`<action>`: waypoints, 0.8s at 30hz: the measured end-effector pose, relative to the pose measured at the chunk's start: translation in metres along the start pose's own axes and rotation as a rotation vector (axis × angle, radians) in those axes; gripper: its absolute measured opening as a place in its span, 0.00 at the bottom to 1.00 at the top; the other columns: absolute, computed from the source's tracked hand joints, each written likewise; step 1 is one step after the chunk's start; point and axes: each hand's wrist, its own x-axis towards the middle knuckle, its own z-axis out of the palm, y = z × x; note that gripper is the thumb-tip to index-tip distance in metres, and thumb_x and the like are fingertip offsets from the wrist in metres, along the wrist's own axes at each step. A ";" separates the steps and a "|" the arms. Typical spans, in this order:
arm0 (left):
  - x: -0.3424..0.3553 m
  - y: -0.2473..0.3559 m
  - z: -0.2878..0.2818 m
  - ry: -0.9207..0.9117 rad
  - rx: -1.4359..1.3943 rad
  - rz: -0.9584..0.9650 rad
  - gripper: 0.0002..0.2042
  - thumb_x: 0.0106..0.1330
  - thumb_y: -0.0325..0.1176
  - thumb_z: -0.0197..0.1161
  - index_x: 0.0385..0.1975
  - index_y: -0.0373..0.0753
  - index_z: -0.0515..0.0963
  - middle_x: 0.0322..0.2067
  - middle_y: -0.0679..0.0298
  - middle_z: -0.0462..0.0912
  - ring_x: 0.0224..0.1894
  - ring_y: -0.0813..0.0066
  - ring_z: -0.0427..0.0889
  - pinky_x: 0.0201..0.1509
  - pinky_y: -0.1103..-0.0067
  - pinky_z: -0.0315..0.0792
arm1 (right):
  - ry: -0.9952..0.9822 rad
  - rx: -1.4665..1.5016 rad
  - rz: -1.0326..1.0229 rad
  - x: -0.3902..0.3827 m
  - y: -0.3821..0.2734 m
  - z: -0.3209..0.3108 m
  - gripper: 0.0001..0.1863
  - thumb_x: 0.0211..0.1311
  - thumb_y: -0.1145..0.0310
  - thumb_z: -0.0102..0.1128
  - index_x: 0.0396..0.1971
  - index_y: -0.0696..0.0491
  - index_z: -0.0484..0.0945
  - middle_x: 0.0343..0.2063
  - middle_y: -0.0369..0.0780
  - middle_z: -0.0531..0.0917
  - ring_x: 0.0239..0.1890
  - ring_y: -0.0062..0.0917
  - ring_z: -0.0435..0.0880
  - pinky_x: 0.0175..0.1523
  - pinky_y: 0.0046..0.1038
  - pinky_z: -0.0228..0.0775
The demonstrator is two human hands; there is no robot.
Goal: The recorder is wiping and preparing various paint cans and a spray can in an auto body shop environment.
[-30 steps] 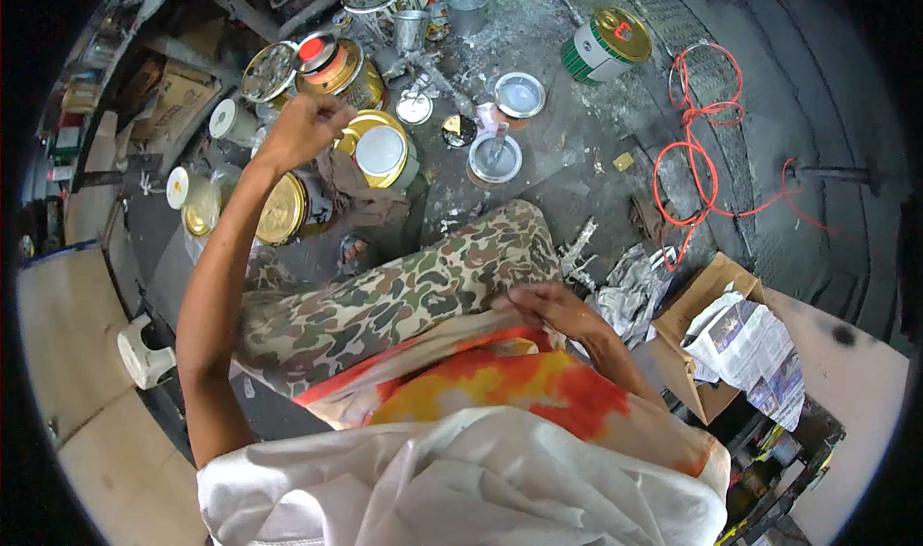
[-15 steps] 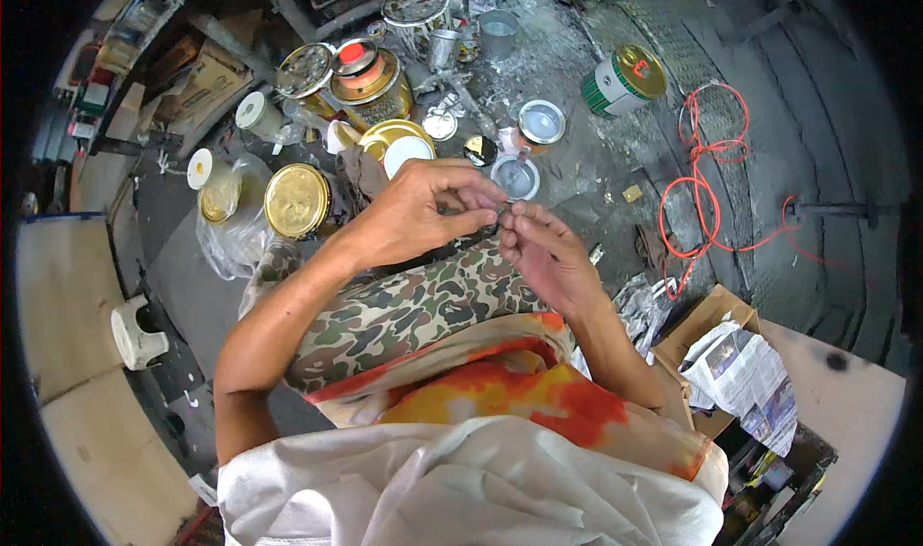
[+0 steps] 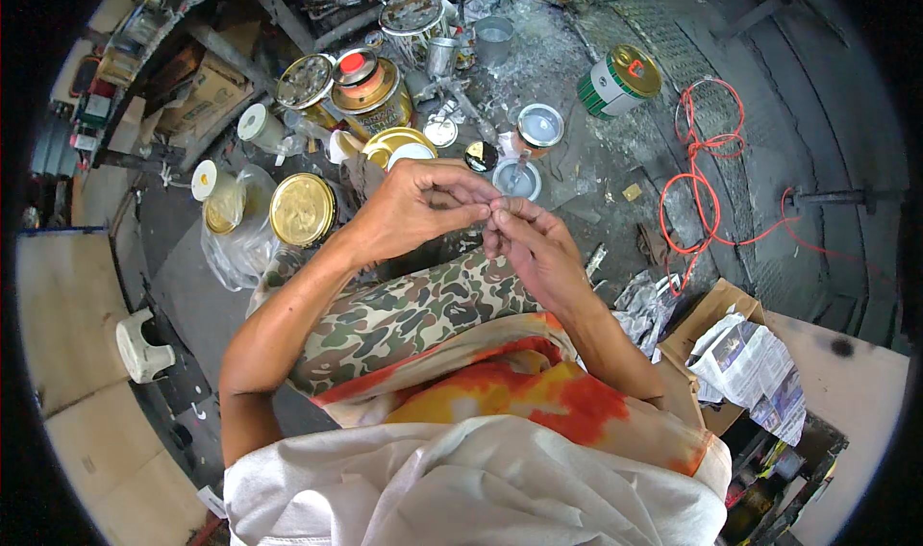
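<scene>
Above my camouflage-clad leg [image 3: 423, 310], the fingertips of my left hand [image 3: 428, 205] and my right hand [image 3: 529, 243] meet in a pinch; whatever is between them is too small or hidden to make out. Just beyond them sits a small open tin of grey liquid [image 3: 516, 179] with something upright in it, beside a black lid [image 3: 480, 155]. A second grey-filled tin [image 3: 540, 123] stands farther back. To the left are a gold-lidded can [image 3: 300, 210] and a yellow container [image 3: 394, 142], partly behind my left hand.
Stained cans [image 3: 411, 15] crowd the far side. A green-and-white can [image 3: 611, 85] and looped red hose [image 3: 702, 200] lie rightward. A cardboard box [image 3: 702, 330] with crumpled newspaper [image 3: 745, 378] is near right. A white stool [image 3: 144, 344] and cluttered shelf [image 3: 115, 65] are left.
My left hand has come down and rightward from above the cans, and my right hand has risen from my lap; their fingertips now meet in front of me, drawn slightly closer since half a second ago.
</scene>
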 end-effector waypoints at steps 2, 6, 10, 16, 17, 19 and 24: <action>0.001 -0.003 -0.001 -0.002 -0.044 0.003 0.09 0.65 0.25 0.67 0.43 0.33 0.84 0.36 0.63 0.84 0.38 0.81 0.82 0.43 0.82 0.79 | 0.020 -0.011 -0.018 0.002 0.001 0.002 0.09 0.69 0.70 0.59 0.45 0.58 0.79 0.34 0.37 0.81 0.35 0.21 0.79 0.40 0.26 0.73; 0.000 -0.002 -0.003 0.003 -0.070 0.020 0.08 0.64 0.21 0.66 0.42 0.29 0.83 0.38 0.59 0.86 0.41 0.76 0.84 0.49 0.80 0.80 | 0.044 -0.021 -0.031 0.003 0.002 0.005 0.09 0.69 0.70 0.60 0.44 0.58 0.79 0.33 0.37 0.81 0.34 0.21 0.79 0.41 0.26 0.73; 0.000 -0.001 -0.002 0.015 -0.049 0.014 0.08 0.63 0.21 0.66 0.42 0.29 0.84 0.38 0.59 0.85 0.41 0.76 0.84 0.48 0.81 0.80 | 0.061 -0.028 -0.038 0.003 0.002 0.007 0.09 0.68 0.72 0.59 0.44 0.59 0.79 0.34 0.37 0.82 0.34 0.21 0.80 0.42 0.25 0.73; -0.001 -0.002 -0.003 0.055 -0.047 0.017 0.05 0.63 0.21 0.66 0.38 0.30 0.84 0.38 0.58 0.85 0.39 0.77 0.84 0.44 0.81 0.80 | 0.055 -0.063 -0.047 0.006 0.002 0.010 0.07 0.68 0.72 0.60 0.42 0.58 0.79 0.34 0.37 0.82 0.34 0.21 0.80 0.41 0.24 0.74; -0.001 -0.002 -0.002 0.069 -0.053 0.021 0.05 0.63 0.21 0.66 0.37 0.30 0.84 0.37 0.59 0.85 0.39 0.77 0.84 0.44 0.81 0.80 | 0.066 -0.072 -0.041 0.006 0.002 0.010 0.07 0.68 0.72 0.60 0.42 0.58 0.79 0.34 0.37 0.82 0.34 0.21 0.80 0.41 0.24 0.74; -0.001 -0.001 -0.002 0.084 -0.058 0.024 0.05 0.63 0.21 0.66 0.36 0.29 0.84 0.37 0.59 0.85 0.38 0.78 0.84 0.44 0.81 0.80 | 0.063 -0.076 -0.040 0.006 0.001 0.010 0.07 0.68 0.72 0.60 0.42 0.58 0.79 0.33 0.37 0.82 0.34 0.20 0.80 0.41 0.24 0.74; 0.001 -0.003 -0.005 0.075 -0.059 -0.006 0.05 0.64 0.22 0.66 0.38 0.30 0.84 0.36 0.60 0.86 0.38 0.78 0.84 0.45 0.81 0.79 | 0.067 -0.100 -0.042 0.008 0.001 0.010 0.07 0.68 0.72 0.60 0.42 0.57 0.79 0.33 0.36 0.81 0.35 0.20 0.80 0.41 0.24 0.74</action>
